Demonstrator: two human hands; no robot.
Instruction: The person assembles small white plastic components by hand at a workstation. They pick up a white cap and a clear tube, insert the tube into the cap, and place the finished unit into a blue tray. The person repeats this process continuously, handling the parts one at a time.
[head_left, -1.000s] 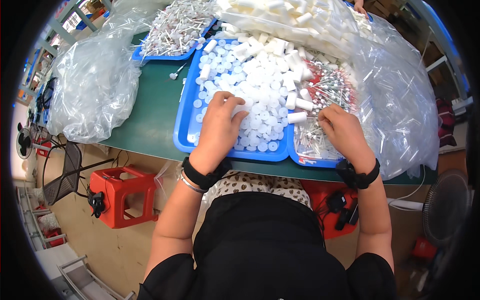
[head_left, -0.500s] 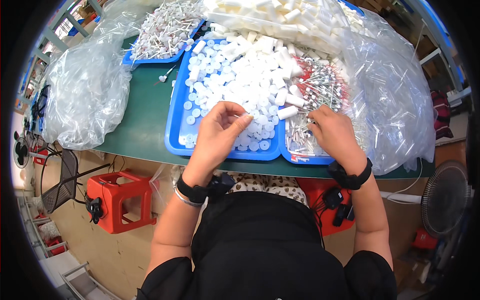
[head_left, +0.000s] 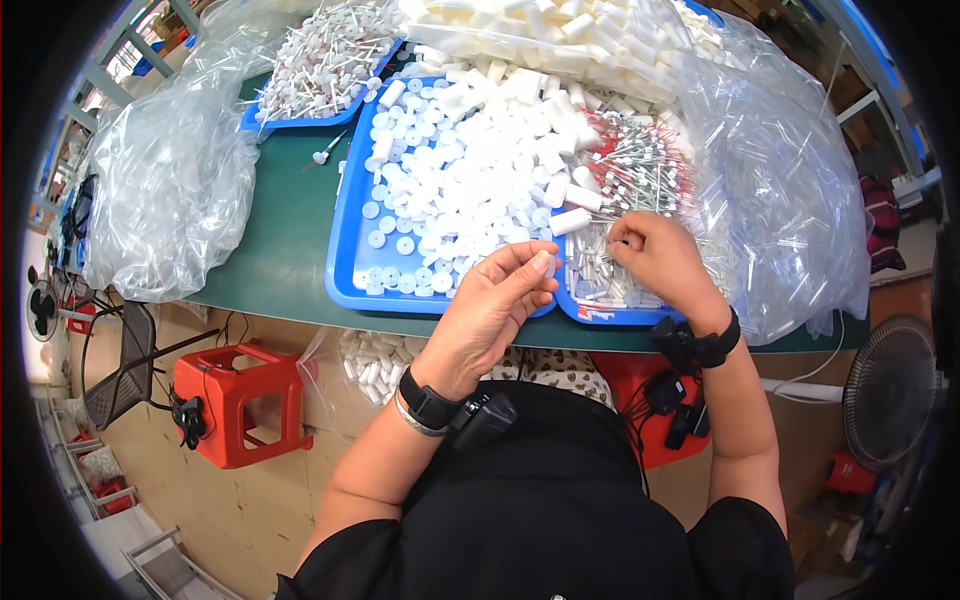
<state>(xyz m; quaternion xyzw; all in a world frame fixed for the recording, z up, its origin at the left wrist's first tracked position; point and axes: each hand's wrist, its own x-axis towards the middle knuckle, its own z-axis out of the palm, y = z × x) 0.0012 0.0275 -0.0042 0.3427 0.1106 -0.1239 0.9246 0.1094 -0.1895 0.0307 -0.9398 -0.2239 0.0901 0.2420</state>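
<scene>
My left hand [head_left: 497, 308] is at the front right corner of the blue tray [head_left: 345, 290]. Its thumb and fingers are closed in a pinch on a small white plastic disc [head_left: 550, 268], mostly covered by the fingertips. Loose white discs [head_left: 405, 245] of the same look fill much of that tray, mixed with white foam cylinders [head_left: 570, 221]. Over the smaller tray of thin clear and metallic pieces [head_left: 590, 275], my right hand [head_left: 662, 258] has its fingertips pressed together. What they hold, if anything, is hidden. Behind it lies a heap of red-and-silver wire-like parts [head_left: 645, 165].
At the back left stands another blue tray of white-headed pins [head_left: 325, 60]. Clear plastic bags [head_left: 170, 200] flank the green table [head_left: 285, 225], and a bag of foam cylinders [head_left: 560, 35] lies at the back. Below are a red stool [head_left: 240, 400] and a fan [head_left: 890, 395].
My left hand has drawn back from above the discs and shifted right, toward my right hand. The right hand has barely moved, its fingertips still low over the smaller tray.
</scene>
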